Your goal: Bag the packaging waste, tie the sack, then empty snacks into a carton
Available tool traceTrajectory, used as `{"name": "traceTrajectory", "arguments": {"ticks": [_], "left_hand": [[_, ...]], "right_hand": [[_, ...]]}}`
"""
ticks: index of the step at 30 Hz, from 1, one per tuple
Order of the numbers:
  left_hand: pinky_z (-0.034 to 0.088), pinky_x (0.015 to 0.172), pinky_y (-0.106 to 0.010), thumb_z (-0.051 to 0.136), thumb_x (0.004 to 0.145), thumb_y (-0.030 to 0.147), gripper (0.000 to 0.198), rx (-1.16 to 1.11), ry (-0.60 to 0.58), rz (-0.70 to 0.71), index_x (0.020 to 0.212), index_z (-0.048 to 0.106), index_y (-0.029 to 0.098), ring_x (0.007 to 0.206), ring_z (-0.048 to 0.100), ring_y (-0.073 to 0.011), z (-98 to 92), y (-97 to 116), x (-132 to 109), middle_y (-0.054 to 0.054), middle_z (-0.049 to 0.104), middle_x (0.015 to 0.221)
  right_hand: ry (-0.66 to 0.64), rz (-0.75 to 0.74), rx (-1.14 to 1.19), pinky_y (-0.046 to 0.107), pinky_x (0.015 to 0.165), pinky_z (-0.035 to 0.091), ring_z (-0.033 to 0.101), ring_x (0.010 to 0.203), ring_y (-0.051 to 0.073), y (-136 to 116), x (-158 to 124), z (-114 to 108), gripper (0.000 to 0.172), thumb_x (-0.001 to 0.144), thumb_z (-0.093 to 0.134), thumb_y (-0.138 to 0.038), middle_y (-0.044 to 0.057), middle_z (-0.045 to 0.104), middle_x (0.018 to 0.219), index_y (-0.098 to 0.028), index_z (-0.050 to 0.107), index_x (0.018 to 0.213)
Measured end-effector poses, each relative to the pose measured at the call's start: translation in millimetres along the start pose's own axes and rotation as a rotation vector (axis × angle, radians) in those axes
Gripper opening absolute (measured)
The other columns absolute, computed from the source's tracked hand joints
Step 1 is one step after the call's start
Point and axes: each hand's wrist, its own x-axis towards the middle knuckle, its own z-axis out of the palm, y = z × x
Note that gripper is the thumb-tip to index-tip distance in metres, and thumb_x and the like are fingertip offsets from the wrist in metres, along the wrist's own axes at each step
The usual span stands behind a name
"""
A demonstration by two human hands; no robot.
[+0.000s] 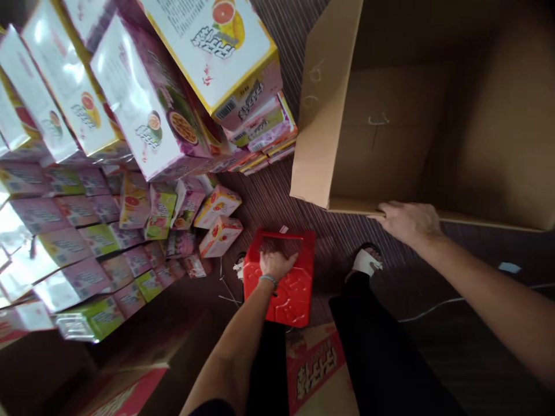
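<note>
My left hand (277,264) grips a red plastic step stool (291,297) between my feet; the fingers curl over its edge and the thumb sticks out to the side. A moulded pattern covers the stool's top. With my right hand (407,222) I hold the near rim of a large open cardboard box (390,150), the fingers bent over the rim. Some of these fingertips are hidden inside the box. Its interior shows bare cardboard, and one flap (323,110) folds out on the left.
Colourful fruit-printed cartons (151,115) are piled high at the left, with smaller cartons (219,237) stacked below them. A printed cardboard box (318,370) lies behind the stool, between my legs. Another open box (125,375) stands at lower left. A cord (433,312) runs across the dark floor.
</note>
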Motion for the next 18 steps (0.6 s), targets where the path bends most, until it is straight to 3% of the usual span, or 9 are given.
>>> {"name": "traceTrajectory", "arguments": {"ticks": [5,8,10,11,13,16,18], "left_hand": [[0.039,0.107,-0.047,0.044,0.088,0.069,0.073,-0.045,-0.015,0.119,0.099,0.078,0.006,0.111,0.061,-0.0347,16.0,81,-19,-0.022,0.073,0.099],[0.024,0.120,-0.052,0.049,0.087,0.067,0.069,-0.098,0.062,0.242,0.114,0.074,0.009,0.124,0.053,-0.0333,17.4,110,-40,-0.020,0.068,0.116],[0.011,0.123,-0.058,0.049,0.087,0.066,0.068,-0.154,0.116,0.266,0.131,0.065,0.017,0.136,0.042,-0.0331,12.1,117,-66,-0.018,0.057,0.137],[0.009,0.123,-0.059,0.049,0.088,0.065,0.068,-0.177,0.114,0.239,0.137,0.061,0.020,0.141,0.037,-0.0332,7.2,114,-84,-0.017,0.050,0.146],[0.018,0.123,-0.054,0.050,0.089,0.061,0.064,-0.185,0.050,0.139,0.139,0.060,0.020,0.144,0.035,-0.0325,-7.4,97,-131,-0.016,0.045,0.152],[0.018,0.123,-0.052,0.060,0.085,0.047,0.053,-0.100,0.054,-0.006,0.132,0.065,0.024,0.144,0.037,-0.0316,-39.0,51,-217,-0.013,0.045,0.153],[0.031,0.119,-0.048,0.064,0.078,0.034,0.054,-0.039,0.091,-0.204,0.131,0.067,0.021,0.140,0.043,-0.0333,-63.1,20,-269,-0.015,0.046,0.152]], "right_hand": [[0.008,-0.068,0.056,0.037,0.072,0.046,0.068,0.093,0.030,-16,23,-23,0.039,0.096,0.053,-0.050,0.012,0.071,0.109,-0.019,0.071,0.110],[-0.029,-0.136,0.097,0.038,0.075,0.049,0.069,0.094,0.030,-17,29,-27,0.036,0.097,0.052,-0.045,0.014,0.071,0.107,-0.017,0.072,0.108],[-0.045,-0.176,0.141,0.038,0.077,0.050,0.070,0.096,0.030,-15,30,-30,0.034,0.098,0.050,-0.039,0.015,0.072,0.105,-0.016,0.073,0.107],[-0.051,-0.198,0.166,0.038,0.077,0.051,0.070,0.097,0.030,-15,31,-32,0.033,0.099,0.049,-0.035,0.016,0.072,0.105,-0.015,0.074,0.107],[-0.058,-0.244,0.218,0.038,0.079,0.052,0.071,0.097,0.030,-14,31,-38,0.033,0.099,0.045,-0.028,0.018,0.072,0.106,-0.014,0.074,0.107],[-0.052,-0.287,0.288,0.038,0.081,0.054,0.071,0.098,0.030,-14,30,-46,0.036,0.098,0.041,-0.018,0.019,0.072,0.105,-0.011,0.075,0.107],[-0.041,-0.291,0.323,0.037,0.082,0.054,0.071,0.099,0.030,-15,30,-50,0.038,0.096,0.039,-0.012,0.019,0.072,0.105,-0.010,0.075,0.107]]}}
